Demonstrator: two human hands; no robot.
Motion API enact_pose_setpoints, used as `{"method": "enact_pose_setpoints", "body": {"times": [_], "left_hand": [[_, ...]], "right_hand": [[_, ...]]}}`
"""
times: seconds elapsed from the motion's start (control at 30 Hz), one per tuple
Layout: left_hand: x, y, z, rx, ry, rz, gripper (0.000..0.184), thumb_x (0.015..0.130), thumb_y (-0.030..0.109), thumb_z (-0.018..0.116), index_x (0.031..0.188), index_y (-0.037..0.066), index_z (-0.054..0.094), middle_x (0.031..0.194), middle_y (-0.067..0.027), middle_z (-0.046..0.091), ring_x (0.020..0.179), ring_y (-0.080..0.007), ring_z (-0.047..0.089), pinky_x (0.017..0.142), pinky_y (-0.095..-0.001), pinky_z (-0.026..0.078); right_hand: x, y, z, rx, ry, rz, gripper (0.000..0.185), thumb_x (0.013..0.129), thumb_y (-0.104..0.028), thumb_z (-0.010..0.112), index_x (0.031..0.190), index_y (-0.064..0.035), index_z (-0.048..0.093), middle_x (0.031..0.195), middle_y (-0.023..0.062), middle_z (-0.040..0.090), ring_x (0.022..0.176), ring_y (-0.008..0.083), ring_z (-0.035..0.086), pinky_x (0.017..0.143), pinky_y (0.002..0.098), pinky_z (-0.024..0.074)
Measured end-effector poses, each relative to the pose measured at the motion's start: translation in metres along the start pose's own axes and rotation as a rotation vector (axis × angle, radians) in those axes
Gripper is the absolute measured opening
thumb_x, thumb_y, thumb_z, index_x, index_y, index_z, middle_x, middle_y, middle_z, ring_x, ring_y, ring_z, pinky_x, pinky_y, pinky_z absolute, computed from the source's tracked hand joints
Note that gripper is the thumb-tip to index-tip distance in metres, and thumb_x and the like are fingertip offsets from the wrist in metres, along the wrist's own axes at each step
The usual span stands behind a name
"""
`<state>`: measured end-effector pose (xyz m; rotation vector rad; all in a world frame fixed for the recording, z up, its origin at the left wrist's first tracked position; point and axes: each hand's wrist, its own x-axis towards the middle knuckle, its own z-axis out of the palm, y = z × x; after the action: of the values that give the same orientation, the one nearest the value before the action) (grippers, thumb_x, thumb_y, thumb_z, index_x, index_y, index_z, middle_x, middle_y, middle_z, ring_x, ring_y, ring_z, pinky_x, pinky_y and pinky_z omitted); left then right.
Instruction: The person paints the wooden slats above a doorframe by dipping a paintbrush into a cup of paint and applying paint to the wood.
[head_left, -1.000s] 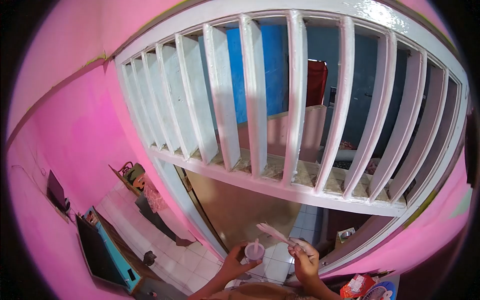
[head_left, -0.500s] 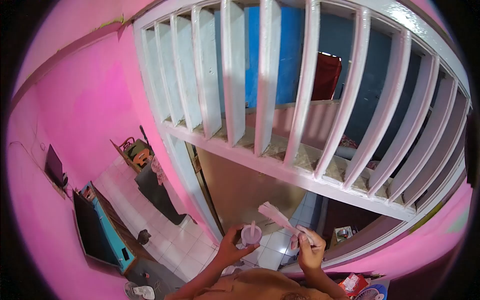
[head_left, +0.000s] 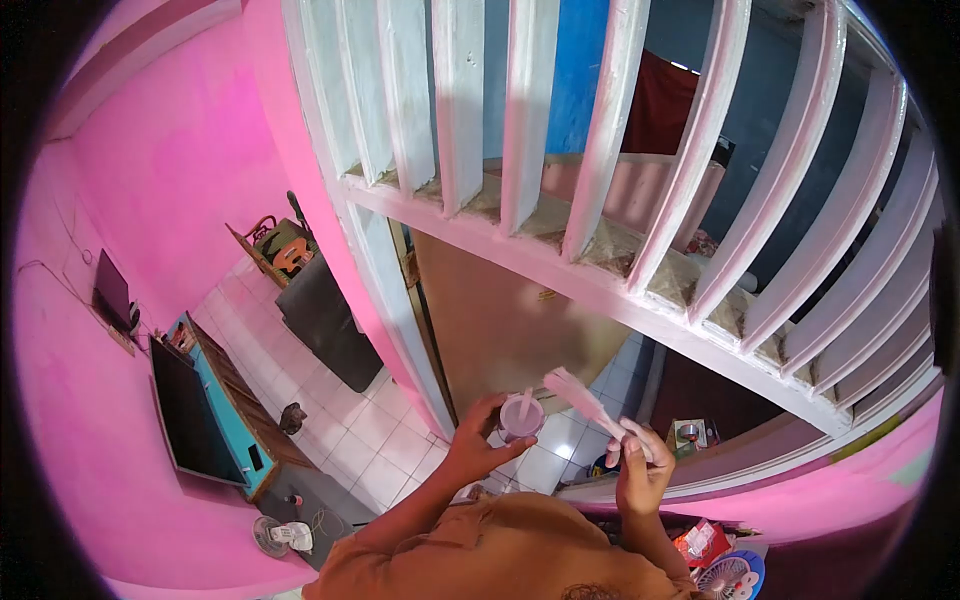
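My left hand [head_left: 479, 440] is wrapped round a small cup of pale pinkish paint [head_left: 520, 416]. A light stick-like piece stands in the cup; I cannot make out what it is. My right hand [head_left: 642, 470] grips a paintbrush [head_left: 582, 397] by its handle, with the pale, paint-coated bristles pointing up and left. The brush is apart from the cup, to its right. Both hands are below a white slatted wooden frame [head_left: 600, 265], whose ledge between the slats looks brown and dusty.
Behind my hands is a brown door [head_left: 510, 310]. On the left are a television [head_left: 200, 410] on a turquoise cabinet [head_left: 225, 430], a dark sofa [head_left: 330, 320] and a small fan [head_left: 270, 535]. Another fan [head_left: 728, 578] and a red packet [head_left: 702, 543] lie at lower right. Pink walls [head_left: 180, 160] surround the room.
The view has tilted downward, so the slatted frame sits higher and more of my body shows. Both hands appear slightly further right and higher, still holding the cup and the paintbrush.
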<state>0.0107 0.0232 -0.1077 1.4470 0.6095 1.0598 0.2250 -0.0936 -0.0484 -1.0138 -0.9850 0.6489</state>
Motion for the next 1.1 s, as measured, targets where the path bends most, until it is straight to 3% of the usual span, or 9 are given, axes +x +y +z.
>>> {"method": "enact_pose_setpoints", "body": {"times": [0.27,0.4,0.47,0.57,0.63,0.73,0.97,1.03,1.1], "left_hand": [[0.006,-0.005,-0.004,0.017,0.015,0.068,0.071,0.08,0.008,0.085,0.139,-0.001,0.047,0.135,-0.012,0.049,0.126,-0.0239,0.055,0.106,-0.037,0.047],[0.009,0.001,-0.004,0.055,-0.005,0.001,0.073,0.079,0.009,0.086,0.14,-0.001,0.046,0.136,-0.0122,0.048,0.127,-0.0237,0.054,0.106,-0.0369,0.047],[0.009,-0.007,-0.007,0.051,0.004,0.004,0.074,0.079,0.009,0.086,0.14,-0.001,0.046,0.136,-0.0122,0.048,0.127,-0.0236,0.054,0.106,-0.0368,0.047],[0.011,-0.006,-0.009,0.027,0.004,0.049,0.075,0.078,0.009,0.086,0.141,-0.001,0.045,0.136,-0.0119,0.048,0.127,-0.0234,0.054,0.106,-0.0363,0.047],[0.011,0.0,-0.009,0.03,0.01,-0.003,0.071,0.079,0.005,0.084,0.138,0.0,0.046,0.134,-0.0112,0.052,0.128,-0.0228,0.053,0.111,-0.0402,0.042],[0.011,-0.005,-0.012,-0.006,0.01,-0.014,0.071,0.078,0.007,0.085,0.137,-0.001,0.046,0.133,-0.0117,0.051,0.127,-0.0231,0.053,0.11,-0.0405,0.043],[0.01,0.004,-0.013,0.044,-0.012,-0.017,0.071,0.078,0.01,0.087,0.136,-0.002,0.047,0.128,-0.011,0.052,0.126,-0.0233,0.054,0.11,-0.0407,0.043],[0.011,0.005,-0.014,0.063,-0.025,0.011,0.068,0.077,0.01,0.087,0.134,0.001,0.051,0.128,-0.0083,0.05,0.123,-0.0207,0.054,0.104,-0.033,0.046],[0.013,0.006,-0.014,0.062,-0.046,0.043,0.067,0.077,0.01,0.087,0.133,0.001,0.051,0.128,-0.0081,0.051,0.123,-0.0207,0.054,0.105,-0.033,0.046]], "right_hand": [[0.002,0.001,0.006,0.01,0.017,-0.006,0.028,0.1,-0.011,0.058,0.121,0.0073,0.064,0.087,0.014,0.067,0.069,0.0177,0.06,0.061,0.0286,0.0488],[0.005,-0.004,0.007,-0.034,0.034,0.006,0.028,0.1,-0.011,0.059,0.12,0.0075,0.064,0.086,0.0134,0.066,0.067,0.0175,0.06,0.061,0.0285,0.0495],[0.007,-0.007,0.008,-0.01,0.007,-0.002,0.025,0.101,-0.007,0.058,0.121,0.0068,0.065,0.09,0.0134,0.069,0.071,0.0153,0.063,0.067,0.0286,0.0525],[0.012,-0.013,0.01,-0.049,0.008,-0.043,0.025,0.101,-0.007,0.059,0.121,0.0057,0.066,0.088,0.0129,0.068,0.071,0.0152,0.063,0.067,0.0286,0.0523],[0.017,-0.019,0.013,-0.077,0.01,-0.075,0.024,0.1,-0.007,0.059,0.12,0.0053,0.066,0.087,0.013,0.068,0.071,0.0151,0.063,0.066,0.0287,0.0522],[0.027,-0.041,0.019,-0.121,0.048,-0.17,0.024,0.099,-0.007,0.061,0.119,0.0049,0.067,0.084,0.0126,0.067,0.068,0.0152,0.063,0.062,0.0283,0.0515],[0.061,-0.113,0.031,-0.414,0.104,-0.679,0.018,0.098,-0.008,0.062,0.112,0.0026,0.067,0.081,0.0106,0.063,0.061,0.0138,0.06,0.054,0.0262,0.0465],[0.071,-0.138,0.035,-0.517,0.11,-0.756,0.021,0.096,-0.005,0.064,0.115,0.0035,0.067,0.083,0.0114,0.064,0.068,0.0147,0.059,0.06,0.0271,0.0456],[0.082,-0.162,0.042,-0.591,0.114,-0.814,0.024,0.095,-0.004,0.065,0.117,0.0039,0.066,0.084,0.0119,0.064,0.071,0.0151,0.059,0.062,0.0275,0.0452]]}}
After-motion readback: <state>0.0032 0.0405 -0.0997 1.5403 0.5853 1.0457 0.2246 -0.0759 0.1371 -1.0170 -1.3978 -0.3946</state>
